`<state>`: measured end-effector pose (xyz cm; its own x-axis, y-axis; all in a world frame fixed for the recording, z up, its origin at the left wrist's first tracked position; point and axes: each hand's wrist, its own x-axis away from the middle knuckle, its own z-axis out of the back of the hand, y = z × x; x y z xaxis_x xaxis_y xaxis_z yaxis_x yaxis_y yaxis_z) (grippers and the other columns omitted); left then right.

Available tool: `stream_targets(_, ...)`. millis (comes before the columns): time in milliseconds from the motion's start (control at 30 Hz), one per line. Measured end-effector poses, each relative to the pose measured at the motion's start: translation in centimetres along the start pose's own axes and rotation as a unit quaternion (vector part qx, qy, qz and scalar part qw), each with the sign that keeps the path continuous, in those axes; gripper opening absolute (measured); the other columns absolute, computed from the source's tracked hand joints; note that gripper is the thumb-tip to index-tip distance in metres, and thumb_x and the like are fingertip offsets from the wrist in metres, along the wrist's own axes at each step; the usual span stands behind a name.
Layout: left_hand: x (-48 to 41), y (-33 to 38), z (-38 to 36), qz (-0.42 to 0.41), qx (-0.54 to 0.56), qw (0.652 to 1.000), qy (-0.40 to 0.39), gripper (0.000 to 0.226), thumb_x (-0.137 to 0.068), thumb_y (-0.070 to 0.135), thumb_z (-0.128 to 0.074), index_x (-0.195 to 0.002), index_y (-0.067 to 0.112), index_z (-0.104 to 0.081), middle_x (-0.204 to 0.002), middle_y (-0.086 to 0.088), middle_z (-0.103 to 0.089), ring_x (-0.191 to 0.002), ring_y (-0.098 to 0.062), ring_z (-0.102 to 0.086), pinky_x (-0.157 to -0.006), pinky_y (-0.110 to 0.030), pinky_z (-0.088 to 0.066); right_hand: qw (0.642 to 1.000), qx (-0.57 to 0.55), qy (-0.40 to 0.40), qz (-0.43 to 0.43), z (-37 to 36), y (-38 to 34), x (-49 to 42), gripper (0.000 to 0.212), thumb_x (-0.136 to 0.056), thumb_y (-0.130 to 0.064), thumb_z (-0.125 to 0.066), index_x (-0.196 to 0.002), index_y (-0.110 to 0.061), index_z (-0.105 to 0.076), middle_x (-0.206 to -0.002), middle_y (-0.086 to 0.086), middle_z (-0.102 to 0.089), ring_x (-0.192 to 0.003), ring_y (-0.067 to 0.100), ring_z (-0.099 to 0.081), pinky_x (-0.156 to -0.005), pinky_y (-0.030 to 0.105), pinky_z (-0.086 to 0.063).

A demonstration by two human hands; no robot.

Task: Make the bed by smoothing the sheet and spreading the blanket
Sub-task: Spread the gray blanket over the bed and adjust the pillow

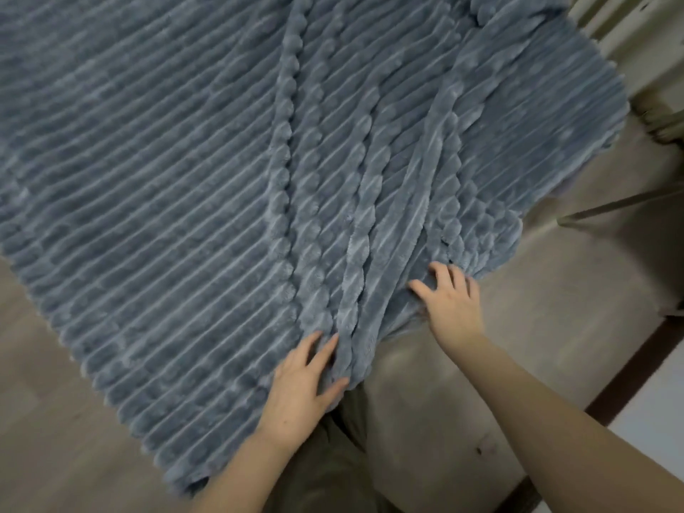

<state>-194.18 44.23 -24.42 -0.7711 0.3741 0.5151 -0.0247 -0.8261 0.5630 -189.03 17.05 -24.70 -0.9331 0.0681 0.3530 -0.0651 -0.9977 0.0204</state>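
Note:
A blue-grey ribbed plush blanket (166, 172) covers most of the view, flat on the left and bunched into long folds down the middle toward me. My left hand (301, 386) lies on the near edge of those folds, fingers straight and spread, thumb against the fabric. My right hand (453, 301) rests flat on the blanket's near right edge with fingers splayed. To the right of the blanket the beige sheet (555, 327) lies bare.
A dark bed-frame edge (636, 372) runs diagonally at the right, with pale floor beyond it. Thin furniture legs (610, 207) stand at the right. Wood-tone floor (48, 420) shows at lower left. My olive trousers (333, 457) are visible between my arms.

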Motion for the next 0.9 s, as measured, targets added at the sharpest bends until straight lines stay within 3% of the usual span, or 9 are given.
stream_targets(133, -4.3, 3.9, -0.9, 0.061, -0.074, 0.995, -0.012, 0.073, -0.086, 0.06, -0.054, -0.147, 0.038, -0.021, -0.147, 0.008, -0.018, -0.13, -0.019, -0.03, -0.105, -0.041, -0.039, 0.987, 0.037, 0.031, 0.15, 2.1, 2.5, -2.6, 0.018, -0.067, -0.01, -0.078, -0.08, -0.016, -0.067, -0.101, 0.005, -0.065, -0.103, 0.03, -0.061, -0.088, 0.043, -0.046)
stream_targets(233, -5.7, 6.0, -1.3, 0.11, -0.098, 0.988, 0.039, 0.035, -0.092, 0.046, -0.053, -0.124, 0.032, -0.048, -0.128, 0.006, -0.038, -0.115, -0.017, -0.04, -0.097, -0.035, -0.037, 0.973, -0.012, 0.0, 0.228, 3.3, 3.4, -3.4, 0.021, -0.068, -0.006, -0.074, -0.079, -0.018, -0.061, -0.088, -0.001, -0.065, -0.091, 0.023, -0.064, -0.077, 0.032, -0.048)
stream_targets(300, -5.9, 6.9, -1.2, 0.089, -0.069, 0.992, 0.051, 0.015, -0.095, 0.037, -0.05, -0.107, 0.031, -0.057, -0.117, 0.008, -0.042, -0.108, -0.014, -0.041, -0.091, -0.029, -0.036, 0.971, -0.06, 0.004, 0.232, 4.0, 3.9, -3.0, 0.022, -0.072, -0.004, -0.066, -0.073, -0.019, -0.05, -0.067, -0.002, -0.057, -0.065, 0.021, -0.058, -0.06, 0.026, -0.039)
stream_targets(400, -5.3, 8.2, -1.5, 0.026, -0.053, 0.998, -0.009, 0.014, -0.093, 0.028, -0.05, -0.107, 0.03, -0.053, -0.121, 0.009, -0.035, -0.108, -0.016, -0.038, -0.087, -0.028, -0.037, 0.981, -0.051, -0.012, 0.187, 3.8, 6.1, -1.7, 0.02, -0.085, -0.011, -0.063, -0.075, -0.018, -0.047, -0.054, -0.004, -0.054, -0.048, 0.019, -0.054, -0.056, 0.027, -0.035)
stream_targets(467, -5.2, 9.7, -2.2, -0.003, -0.028, 0.996, -0.089, 0.018, -0.093, 0.023, -0.048, -0.111, 0.027, -0.048, -0.126, 0.007, -0.032, -0.116, -0.02, -0.035, -0.091, -0.034, -0.033, 0.988, -0.003, -0.074, 0.139, 2.8, 8.2, -1.2, 0.015, -0.088, -0.017, -0.064, -0.083, -0.016, -0.05, -0.054, -0.001, -0.058, -0.049, 0.022, -0.057, -0.057, 0.03, -0.039)
stream_targets(533, -6.0, 11.5, -2.8, -0.001, -0.002, 0.984, -0.179, 0.018, -0.095, 0.02, -0.047, -0.113, 0.023, -0.046, -0.128, 0.005, -0.033, -0.121, -0.023, -0.033, -0.099, -0.038, -0.031, 0.975, 0.058, -0.19, 0.095, 1.7, 9.6, -0.9, 0.009, -0.097, -0.026, -0.049, -0.102, -0.019, -0.046, -0.073, -0.002, -0.066, -0.067, 0.022, -0.064, -0.068, 0.032, -0.045)
stream_targets(667, -8.3, 13.6, -3.2, 0.01, -0.05, 0.976, -0.212, 0.024, -0.097, 0.023, -0.047, -0.12, 0.02, -0.048, -0.13, 0.001, -0.04, -0.123, -0.025, -0.034, -0.103, -0.045, -0.031, 0.959, 0.058, -0.27, 0.063, 0.2, 10.3, -2.5, 0.024, -0.099, -0.025, -0.037, -0.122, -0.02, -0.043, -0.109, 0.0, -0.063, -0.098, 0.019, -0.062, -0.084, 0.029, -0.049)
stream_targets(800, -9.9, 14.9, -3.4, 0.067, -0.112, 0.961, -0.243, 0.032, -0.1, 0.026, -0.043, -0.13, 0.016, -0.046, -0.135, -0.006, -0.042, -0.127, -0.03, -0.035, -0.106, -0.046, -0.031, 0.933, -0.035, -0.354, 0.058, 1.3, 9.8, -6.5, 0.025, -0.1, -0.037, -0.04, -0.099, -0.02, -0.058, -0.095, -0.001, -0.065, -0.087, 0.018, -0.061, -0.069, 0.03, -0.046)
stream_targets(900, -10.7, 16.1, -3.4, 0.088, -0.046, 0.981, -0.167, 0.026, -0.1, 0.025, -0.042, -0.125, 0.019, -0.048, -0.127, -0.003, -0.047, -0.118, -0.025, -0.047, -0.1, -0.038, -0.04, 0.97, -0.203, -0.125, -0.043, 3.6, 11.8, -9.6, 0.023, -0.094, -0.032, -0.054, -0.079, -0.014, -0.056, -0.081, 0.003, -0.058, -0.079, 0.024, -0.058, -0.067, 0.034, -0.045)
